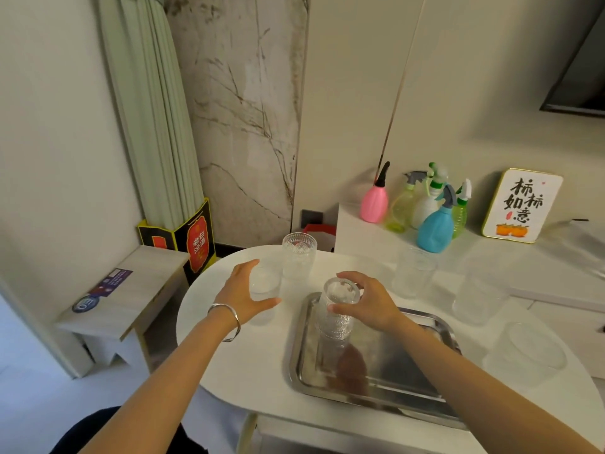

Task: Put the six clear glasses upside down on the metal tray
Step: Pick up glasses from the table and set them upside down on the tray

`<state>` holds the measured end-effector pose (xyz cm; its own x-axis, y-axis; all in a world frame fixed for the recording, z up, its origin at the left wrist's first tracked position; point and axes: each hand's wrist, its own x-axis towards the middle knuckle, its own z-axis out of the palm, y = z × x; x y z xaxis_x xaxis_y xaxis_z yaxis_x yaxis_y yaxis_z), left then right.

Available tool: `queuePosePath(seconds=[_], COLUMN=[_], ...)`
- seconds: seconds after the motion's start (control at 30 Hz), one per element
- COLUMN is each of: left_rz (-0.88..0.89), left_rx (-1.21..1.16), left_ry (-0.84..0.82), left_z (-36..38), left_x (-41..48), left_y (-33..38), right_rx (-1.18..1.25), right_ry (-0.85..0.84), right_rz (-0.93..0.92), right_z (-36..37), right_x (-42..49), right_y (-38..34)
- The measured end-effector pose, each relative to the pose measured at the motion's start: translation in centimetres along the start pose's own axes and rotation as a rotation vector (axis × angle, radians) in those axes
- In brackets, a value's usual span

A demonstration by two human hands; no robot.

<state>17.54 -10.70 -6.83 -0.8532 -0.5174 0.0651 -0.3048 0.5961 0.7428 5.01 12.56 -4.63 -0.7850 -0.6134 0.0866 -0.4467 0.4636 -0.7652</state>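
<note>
Right hand (366, 301) grips an upside-down glass (337, 311) near its base, thumb in front, fingers behind. That glass sits at the far-left corner of the metal tray (386, 381); can't tell if the rim is touching the tray or just above it. Tray lies on the white worktop (248, 365), near its front edge.

Left hand (244, 294) is spread, fingers curved around a second glass (263, 298) standing on the worktop left of the tray. Thumb and fingers sit on either side of it, contact not clear, so no firm grip that I can confirm. Silver bangle (229, 322) on the left wrist.

Other glasses, all off the tray:
- patterned glass (298, 255), upright, just behind the left hand
- one (414, 273) beyond the tray's far-right side
- one (476, 298) further right
- one (523, 353) near the worktop's right edge, blurry

Those last three are too washed out to tell which way up.

Behind, on a white ledge: spray bottles, pink (375, 201) and blue (435, 226) among them, and a sign (520, 206) leaning on the wall.
</note>
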Motion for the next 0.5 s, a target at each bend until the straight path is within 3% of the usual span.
queuePosePath(seconds=[0.27,0.4,0.5], left_rz=[0.0,0.059,0.147], left_rx=[-0.095,-0.251,-0.36], left_ry=[0.083,0.214,0.256], left_z=[-0.8,-2.9,-4.5], left_x=[-0.2,-0.9,-1.6], left_y=[0.6,4.0,7.8], right_rx=[0.007,0.034,0.205], right_ry=[-0.044,-0.098,-0.076], right_rz=[0.011,0.026,0.0], right_z=[-0.1,-0.8,-2.0], right_x=[-0.2,-1.1,-2.1], right_y=[-0.1,-1.6,-4.5])
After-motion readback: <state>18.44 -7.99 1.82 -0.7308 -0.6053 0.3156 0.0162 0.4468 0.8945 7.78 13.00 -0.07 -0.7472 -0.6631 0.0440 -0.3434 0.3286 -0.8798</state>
